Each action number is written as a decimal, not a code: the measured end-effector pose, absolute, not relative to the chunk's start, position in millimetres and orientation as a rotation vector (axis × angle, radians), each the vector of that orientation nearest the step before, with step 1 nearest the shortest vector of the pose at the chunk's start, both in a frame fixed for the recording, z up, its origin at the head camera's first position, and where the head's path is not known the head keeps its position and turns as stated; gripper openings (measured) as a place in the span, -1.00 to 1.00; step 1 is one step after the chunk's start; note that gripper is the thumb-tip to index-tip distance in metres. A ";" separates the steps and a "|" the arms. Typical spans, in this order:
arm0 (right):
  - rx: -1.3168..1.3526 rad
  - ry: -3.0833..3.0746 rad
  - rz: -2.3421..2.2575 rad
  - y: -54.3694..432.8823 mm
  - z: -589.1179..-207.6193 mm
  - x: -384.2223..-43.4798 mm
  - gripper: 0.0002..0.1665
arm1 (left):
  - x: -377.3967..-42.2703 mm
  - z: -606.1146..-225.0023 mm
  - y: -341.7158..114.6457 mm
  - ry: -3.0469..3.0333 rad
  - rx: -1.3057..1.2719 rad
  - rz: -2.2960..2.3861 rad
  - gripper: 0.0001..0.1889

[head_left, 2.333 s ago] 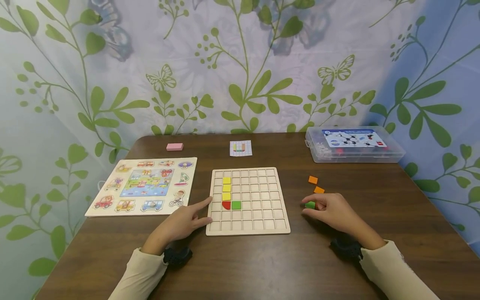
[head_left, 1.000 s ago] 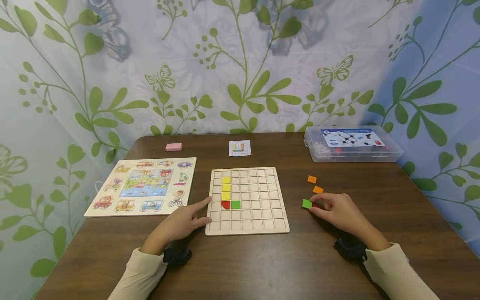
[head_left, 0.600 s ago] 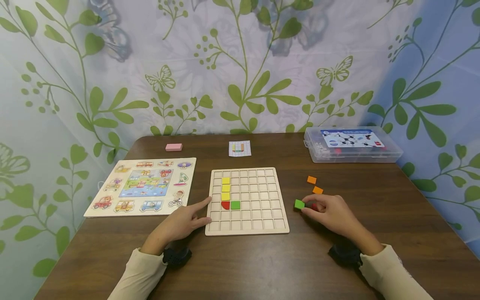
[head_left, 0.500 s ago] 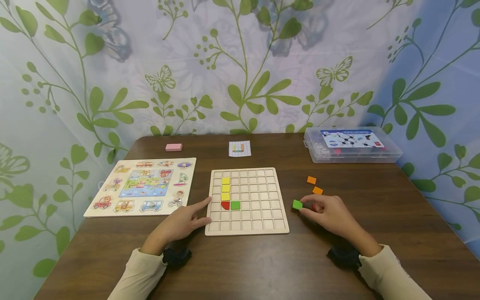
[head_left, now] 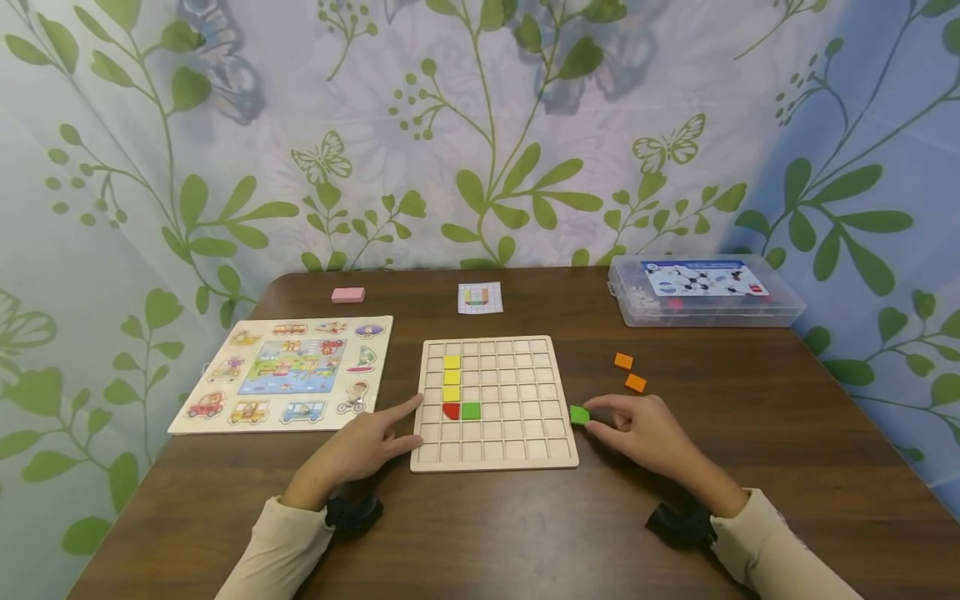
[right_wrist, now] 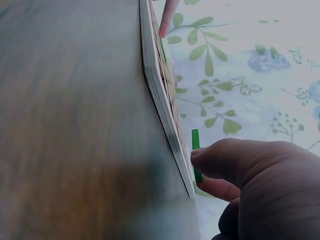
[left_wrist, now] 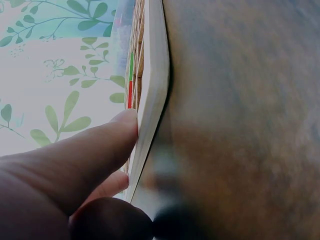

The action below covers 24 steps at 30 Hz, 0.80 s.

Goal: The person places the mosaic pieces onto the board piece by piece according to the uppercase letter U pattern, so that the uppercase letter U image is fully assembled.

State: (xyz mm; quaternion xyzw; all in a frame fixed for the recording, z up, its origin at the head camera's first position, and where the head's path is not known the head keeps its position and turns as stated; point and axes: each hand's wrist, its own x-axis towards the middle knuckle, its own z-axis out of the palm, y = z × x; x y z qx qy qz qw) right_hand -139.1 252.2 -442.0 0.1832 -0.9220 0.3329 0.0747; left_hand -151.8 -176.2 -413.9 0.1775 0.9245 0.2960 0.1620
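Observation:
A wooden grid board (head_left: 517,400) lies mid-table. On it sit several yellow square tiles (head_left: 452,377) in a column, a red quarter-round tile (head_left: 450,411) below them and a green square tile (head_left: 471,411) beside the red one. My left hand (head_left: 360,447) touches the board's left edge with index finger and thumb. At the right edge my right hand (head_left: 637,427) pinches another green tile (head_left: 579,415) between thumb and index finger. In the right wrist view this green tile (right_wrist: 196,140) is edge-on, just above the board's rim.
Two orange tiles (head_left: 623,361) lie right of the board. A small pattern card (head_left: 480,297) and a pink block (head_left: 348,295) are at the back. A picture puzzle board (head_left: 281,375) lies left; a clear plastic case (head_left: 705,292) sits at back right.
My right hand has carried the green tile left from beside the orange tiles to the board's right edge. A red piece seen by that hand earlier is now out of sight. The left hand stays put.

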 end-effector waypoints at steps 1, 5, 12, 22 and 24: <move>0.552 -2.767 0.998 251.6 -441.9 -139.3 -0.74 | -151.9 -414.1 -176.2 2.639 0.511 0.844 -0.28; 0.560 -2.765 1.013 248.0 -441.0 -140.8 -0.73 | -152.4 -414.6 -176.1 2.639 0.519 0.844 -0.28; 0.606 -2.763 1.062 237.6 -440.0 -143.3 -0.74 | -152.8 -415.1 -176.4 2.645 0.515 0.836 -0.27; 0.677 -2.750 1.070 222.2 -438.1 -144.9 -0.72 | -152.9 -415.4 -176.2 2.645 0.506 0.834 -0.27; 0.694 -2.752 1.059 219.0 -438.1 -146.0 -0.73 | -152.9 -415.5 -176.5 2.641 0.512 0.836 -0.27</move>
